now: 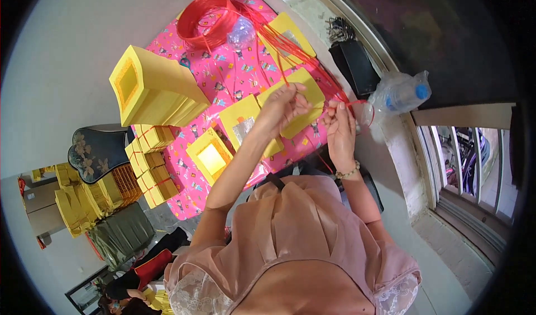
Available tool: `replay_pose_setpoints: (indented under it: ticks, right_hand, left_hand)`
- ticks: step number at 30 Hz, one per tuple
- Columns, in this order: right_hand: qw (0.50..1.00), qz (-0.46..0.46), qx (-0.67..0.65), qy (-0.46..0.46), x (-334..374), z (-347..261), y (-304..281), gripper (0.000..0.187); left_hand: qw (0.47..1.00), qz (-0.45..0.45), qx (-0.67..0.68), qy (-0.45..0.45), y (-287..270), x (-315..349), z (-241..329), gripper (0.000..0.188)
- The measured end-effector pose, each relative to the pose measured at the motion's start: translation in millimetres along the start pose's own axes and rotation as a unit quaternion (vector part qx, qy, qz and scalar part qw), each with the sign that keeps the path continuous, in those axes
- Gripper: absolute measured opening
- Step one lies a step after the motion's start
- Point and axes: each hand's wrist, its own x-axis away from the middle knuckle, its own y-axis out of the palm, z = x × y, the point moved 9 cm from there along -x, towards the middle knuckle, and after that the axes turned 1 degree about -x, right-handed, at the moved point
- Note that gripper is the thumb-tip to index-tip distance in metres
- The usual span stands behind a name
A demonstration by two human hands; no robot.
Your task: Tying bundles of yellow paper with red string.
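the left hand [287, 107], a little past twelve o'clock from the middle of the view, has thumb and fingertips pinched on a red strand [282, 69] that runs up toward twelve. the right hand [339, 130], between two and three o'clock, also has its fingers narrowed, tips gathered on red strand, with a thin loop curling out toward three. a yellow stack of sheets [310, 89] lies on the pink patterned bench [220, 80] below the left hand, and more yellow sheets with a silver square [244, 129] sit just beside it at eight. the red coil [192, 22] rests at eleven o'clock, crumpled clear plastic [241, 33] touching it, and loose strands trail from there toward the right hand. a tall yellow pile [159, 100] stands at ten; tied yellow bundles [153, 184] sit just below nine. at two o'clock are a bagged clear bottle [406, 94] with a blue cap and, nearer one, a black case [354, 66].
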Motion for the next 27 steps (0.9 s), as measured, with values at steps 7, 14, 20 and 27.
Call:
replay_pose_setpoints:
  ticks: [7,14,20,27]
  right_hand:
    - [0.973,0.121,-0.088,0.173,24,85,-59,0.023]
    - [0.935,0.176,-0.173,0.255,36,146,-80,0.023]
    - [0.930,0.217,-0.165,0.246,33,151,-85,0.022]
    - [0.905,0.277,-0.176,0.271,32,205,-117,0.020]
  left_hand:
    - [0.964,0.140,-0.198,0.109,-107,-33,45,0.032]
    - [0.903,0.196,-0.365,0.112,-140,-68,61,0.027]
    - [0.892,0.193,-0.408,0.025,-159,-98,43,0.028]
    - [0.827,0.137,-0.524,-0.148,-217,-123,-14,0.030]
